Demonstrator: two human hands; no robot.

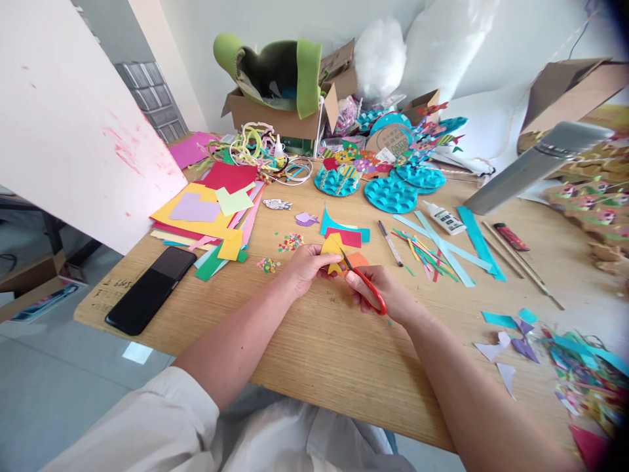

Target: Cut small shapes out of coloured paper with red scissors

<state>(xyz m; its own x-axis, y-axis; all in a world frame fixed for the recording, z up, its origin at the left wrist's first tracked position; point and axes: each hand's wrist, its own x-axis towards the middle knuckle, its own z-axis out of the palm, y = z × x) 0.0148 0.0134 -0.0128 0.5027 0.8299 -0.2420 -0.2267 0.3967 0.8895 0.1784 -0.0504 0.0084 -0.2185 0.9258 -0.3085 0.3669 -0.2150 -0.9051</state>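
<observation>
Between thumb and fingers, my left hand point(308, 267) pinches a small piece of yellow paper point(332, 245) above the middle of the table. My right hand point(378, 292) is closed on red-handled scissors point(369, 287), whose dark blades meet the right edge of the yellow paper. Just behind the hands lie a red paper piece point(346, 236) and an orange piece point(354, 260), partly covered. A blue curved offcut point(336, 221) is a little farther back. Left of my left hand are small piles of coloured paper bits point(291, 243).
Stacked coloured paper point(196, 206) and a black phone point(151, 288) lie on the left. To the right are a pen point(390, 243), thin paper strips point(430, 254), a glue bottle point(445, 217), a grey flask point(535, 167) and scraps point(584, 367). Blue decorated crafts point(390, 195) stand behind.
</observation>
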